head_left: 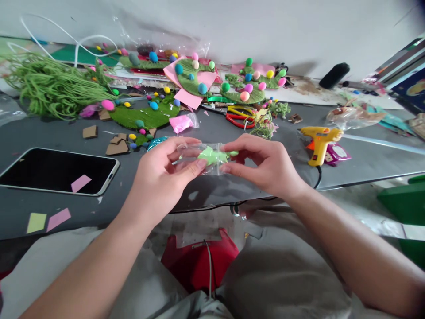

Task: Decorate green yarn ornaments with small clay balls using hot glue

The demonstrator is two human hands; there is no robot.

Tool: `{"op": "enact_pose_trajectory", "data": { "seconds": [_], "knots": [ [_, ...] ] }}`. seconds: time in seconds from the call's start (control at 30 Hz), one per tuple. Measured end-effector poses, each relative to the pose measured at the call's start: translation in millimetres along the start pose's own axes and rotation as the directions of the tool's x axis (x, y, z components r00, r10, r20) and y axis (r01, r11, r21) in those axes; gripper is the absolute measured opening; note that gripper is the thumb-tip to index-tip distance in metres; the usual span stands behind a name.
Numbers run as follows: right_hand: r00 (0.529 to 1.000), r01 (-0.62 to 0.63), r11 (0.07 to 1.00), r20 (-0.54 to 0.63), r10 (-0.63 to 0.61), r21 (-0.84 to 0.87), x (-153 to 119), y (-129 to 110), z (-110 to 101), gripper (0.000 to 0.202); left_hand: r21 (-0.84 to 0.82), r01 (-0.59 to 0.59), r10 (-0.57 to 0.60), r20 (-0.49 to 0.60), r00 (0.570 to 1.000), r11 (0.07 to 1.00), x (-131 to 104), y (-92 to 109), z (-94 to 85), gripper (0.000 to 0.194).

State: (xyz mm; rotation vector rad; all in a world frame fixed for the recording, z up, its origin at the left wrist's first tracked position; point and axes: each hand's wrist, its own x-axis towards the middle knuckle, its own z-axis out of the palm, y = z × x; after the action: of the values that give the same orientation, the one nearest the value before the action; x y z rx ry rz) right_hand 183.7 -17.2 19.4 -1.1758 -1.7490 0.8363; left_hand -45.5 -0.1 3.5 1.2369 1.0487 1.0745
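Note:
A small clear plastic bag (212,165) with light green pieces (211,155) inside is held up over the table's front edge. My left hand (171,168) grips its left end between thumb and fingers. At the bag's right end, my right hand (262,161) pinches the plastic, and a light green bit shows between its fingertips. Just behind the bag lie a pink packet (181,122) and a teal packet (157,142), partly hidden by my left hand.
A phone (59,171) lies at left, a yellow glue gun (319,142) at right. Green yarn (53,86), green shapes with coloured balls (144,113), red-handled scissors (239,120) and cardboard bits (117,145) cover the back. A red stool (201,263) is below.

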Motion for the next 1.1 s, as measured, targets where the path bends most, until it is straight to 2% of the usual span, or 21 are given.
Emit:
{"op": "enact_pose_trajectory", "data": {
  "seconds": [0.2,0.3,0.4,0.5,0.67,0.73,0.8,0.9,1.0,1.1],
  "knots": [
    [0.999,0.016,1.0,0.052,-0.015,-0.016,0.6,-0.5,4.1,0.035,-0.025,0.031,-0.03,0.046,0.999,0.999,0.7,-2.2,1.6,0.038],
    [0.999,0.01,1.0,0.038,-0.01,-0.01,1.4,-0.8,7.2,0.03,-0.05,0.054,-0.051,0.064,0.997,0.997,0.0,-3.0,2.7,0.036],
    [0.999,0.032,0.997,-0.012,-0.033,-0.072,2.2,-2.2,9.1,0.023,-0.051,0.051,-0.049,0.057,0.997,0.997,0.2,-4.7,2.5,0.033],
    [0.999,0.015,0.991,-0.047,-0.021,-0.137,3.4,-4.4,7.0,0.018,-0.025,0.021,-0.021,0.004,1.0,0.999,2.7,-5.8,0.5,0.034],
    [0.966,-0.096,0.992,-0.248,0.074,-0.08,8.5,-2.2,-8.2,0.028,0.217,-0.035,0.062,-0.119,0.991,0.976,7.5,-1.7,-4.8,0.038],
    [0.955,-0.103,0.992,-0.287,0.077,-0.076,10.3,0.5,-14.6,0.033,0.36,-0.042,0.092,-0.122,0.988,0.932,8.1,-0.9,-6.9,0.04],
    [0.958,-0.095,0.993,-0.278,0.072,-0.07,10.9,2.2,-18.3,0.031,0.51,-0.095,0.16,-0.085,0.984,0.855,8.4,-2.3,-8.8,0.036],
    [0.975,-0.109,0.994,-0.196,0.103,-0.023,9.5,2.2,-18.2,0.023,0.722,-0.23,0.31,0.022,0.95,0.653,9.4,-7.1,-11.3,0.033],
    [0.985,-0.138,0.989,-0.098,0.142,0.049,7.5,1.9,-14.9,0.027,0.812,-0.29,0.409,0.07,0.91,0.506,11.4,-9.7,-12.4,0.037],
    [0.986,-0.15,0.977,-0.046,0.159,0.15,7.8,1.8,-11.4,0.03,0.821,-0.314,0.477,0.058,0.877,0.477,13.0,-7.0,-11.4,0.041]
  ]
}}
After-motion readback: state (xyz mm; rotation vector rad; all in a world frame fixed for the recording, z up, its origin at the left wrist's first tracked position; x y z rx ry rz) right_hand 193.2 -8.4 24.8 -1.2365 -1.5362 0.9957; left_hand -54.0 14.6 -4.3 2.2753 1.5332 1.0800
